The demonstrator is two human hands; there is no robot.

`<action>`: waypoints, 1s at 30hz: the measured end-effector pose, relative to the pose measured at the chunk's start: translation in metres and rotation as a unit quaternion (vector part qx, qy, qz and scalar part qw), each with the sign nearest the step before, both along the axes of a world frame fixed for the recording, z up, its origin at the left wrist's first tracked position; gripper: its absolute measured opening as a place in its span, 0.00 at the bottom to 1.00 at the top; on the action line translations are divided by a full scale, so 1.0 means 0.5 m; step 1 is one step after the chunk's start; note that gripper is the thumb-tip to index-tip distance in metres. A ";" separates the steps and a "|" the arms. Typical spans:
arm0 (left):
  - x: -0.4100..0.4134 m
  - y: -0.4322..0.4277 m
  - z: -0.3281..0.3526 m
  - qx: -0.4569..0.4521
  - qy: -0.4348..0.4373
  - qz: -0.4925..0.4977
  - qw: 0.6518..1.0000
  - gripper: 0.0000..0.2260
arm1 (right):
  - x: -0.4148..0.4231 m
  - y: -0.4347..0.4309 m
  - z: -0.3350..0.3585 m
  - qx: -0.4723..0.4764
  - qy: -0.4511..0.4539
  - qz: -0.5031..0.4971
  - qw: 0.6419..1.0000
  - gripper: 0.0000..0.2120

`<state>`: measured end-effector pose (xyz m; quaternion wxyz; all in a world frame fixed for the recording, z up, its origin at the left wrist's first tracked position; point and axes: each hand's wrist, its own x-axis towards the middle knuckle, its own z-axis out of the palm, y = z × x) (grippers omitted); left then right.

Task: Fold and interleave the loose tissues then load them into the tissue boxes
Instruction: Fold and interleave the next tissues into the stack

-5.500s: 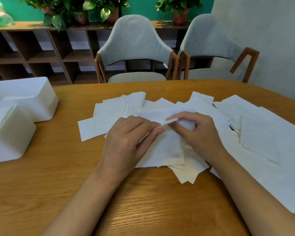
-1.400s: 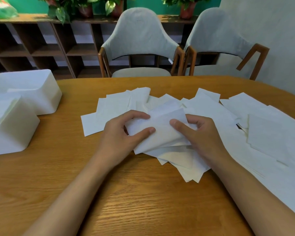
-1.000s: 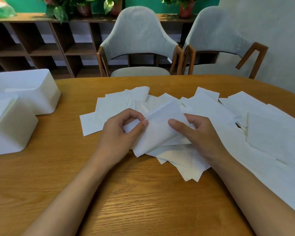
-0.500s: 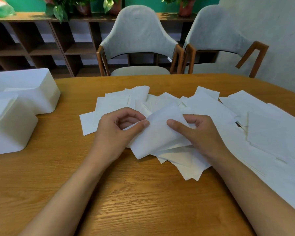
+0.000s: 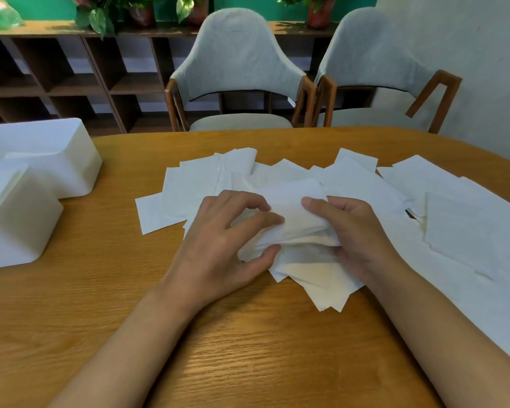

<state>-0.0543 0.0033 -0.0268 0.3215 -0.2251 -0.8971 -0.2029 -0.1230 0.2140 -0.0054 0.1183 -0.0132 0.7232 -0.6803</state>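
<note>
Loose white tissues (image 5: 468, 231) lie spread over the wooden table (image 5: 100, 304), from the middle to the right edge. A small stack of folded tissues (image 5: 295, 219) is at the centre, lifted a little off the sheets below. My left hand (image 5: 218, 245) grips its left end, thumb under and fingers on top. My right hand (image 5: 357, 237) grips its right end, index finger on top. Two white tissue boxes stand at the left: a near box (image 5: 15, 222) and a far box (image 5: 56, 154).
Two grey upholstered chairs (image 5: 236, 72) with wooden arms stand behind the table's far edge. A dark open shelf unit (image 5: 71, 78) with potted plants on top runs along the green back wall. A pale wall rises at the right.
The tissue held flat between both hands has been folded over, and both hands now pinch the folded stack at its ends, slightly raised. The boxes have not moved.
</note>
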 end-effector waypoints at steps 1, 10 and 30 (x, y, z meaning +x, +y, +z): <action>0.001 -0.001 0.001 0.004 -0.001 -0.001 1.000 0.14 | -0.001 0.001 0.001 -0.005 -0.008 -0.004 1.000 0.08; 0.000 0.001 -0.001 0.076 -0.039 -0.027 0.996 0.09 | -0.003 0.004 -0.001 0.006 -0.017 0.005 1.000 0.09; 0.002 -0.008 0.048 0.472 -0.272 -0.043 0.838 0.08 | 0.010 0.008 0.002 0.079 0.230 0.118 0.963 0.23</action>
